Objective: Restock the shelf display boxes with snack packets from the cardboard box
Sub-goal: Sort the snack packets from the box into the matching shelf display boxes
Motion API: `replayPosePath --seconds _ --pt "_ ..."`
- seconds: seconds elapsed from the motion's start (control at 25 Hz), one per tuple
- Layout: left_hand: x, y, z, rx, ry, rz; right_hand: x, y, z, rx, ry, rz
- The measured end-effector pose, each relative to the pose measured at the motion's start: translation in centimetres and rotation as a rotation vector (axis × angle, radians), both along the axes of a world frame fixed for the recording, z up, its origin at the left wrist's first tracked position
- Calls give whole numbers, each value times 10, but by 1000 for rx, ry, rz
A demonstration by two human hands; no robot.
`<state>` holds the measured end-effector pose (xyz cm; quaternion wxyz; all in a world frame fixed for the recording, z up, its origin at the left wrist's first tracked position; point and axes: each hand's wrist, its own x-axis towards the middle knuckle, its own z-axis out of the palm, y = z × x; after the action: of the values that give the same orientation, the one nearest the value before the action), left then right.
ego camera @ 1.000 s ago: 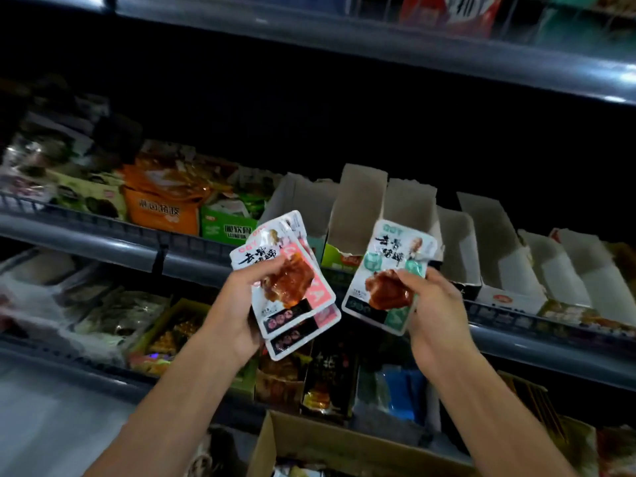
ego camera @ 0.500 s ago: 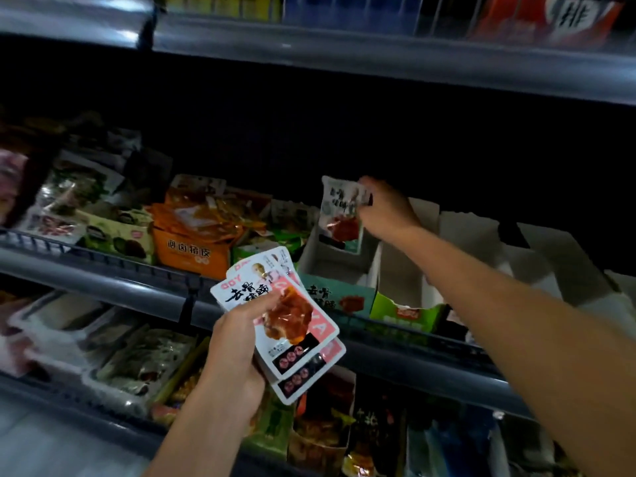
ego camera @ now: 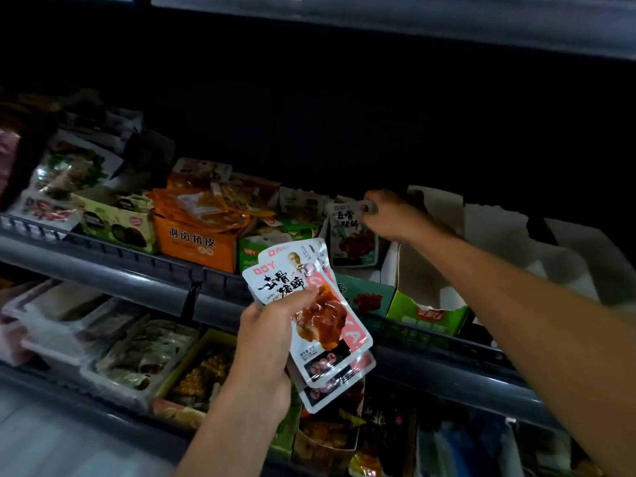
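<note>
While our left hand (ego camera: 266, 342) keeps its grip clenched on a fanned stack of pink snack packets (ego camera: 320, 325) in front of the teal display box (ego camera: 364, 294), our right hand (ego camera: 385, 215) reaches over that box, its grip pinching the top edge of a teal snack packet (ego camera: 351, 235) standing upright inside it. Left of the teal display box sit a green box (ego camera: 254, 253) and an orange box (ego camera: 192, 244); right of it stands a green-fronted box (ego camera: 426, 316).
</note>
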<state>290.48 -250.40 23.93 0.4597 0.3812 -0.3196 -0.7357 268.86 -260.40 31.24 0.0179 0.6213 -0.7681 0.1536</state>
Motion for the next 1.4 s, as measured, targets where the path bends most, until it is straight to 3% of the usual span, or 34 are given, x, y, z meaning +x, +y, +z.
replayPosePath --seconds 0.08,0.16,0.32,0.64,0.8,0.88,1.04,1.24,1.4 --pt "1 1 -1 3 -5 2 -1 -2 -2 -85 31 -5" --pt "6 0 -3 31 -2 6 -3 -10 -2 -173 -101 -8" --pt "8 -4 -5 55 12 3 -11 -23 -4 -177 -166 -77" --pt "6 -6 -2 52 26 -41 -15 -32 -13 -279 -42 -109" --pt "-2 1 -2 43 9 -45 -23 6 -4 -414 211 -5" --pt "-9 11 1 44 5 -67 -27 25 -2 -364 320 40" --pt "-11 29 -2 24 -30 -107 -15 35 -12 -142 348 119" --pt "-3 23 -5 -5 -42 -75 -8 18 -6 -149 90 51" --pt "-2 5 -5 -9 -14 -44 -12 7 -6 -102 153 62"
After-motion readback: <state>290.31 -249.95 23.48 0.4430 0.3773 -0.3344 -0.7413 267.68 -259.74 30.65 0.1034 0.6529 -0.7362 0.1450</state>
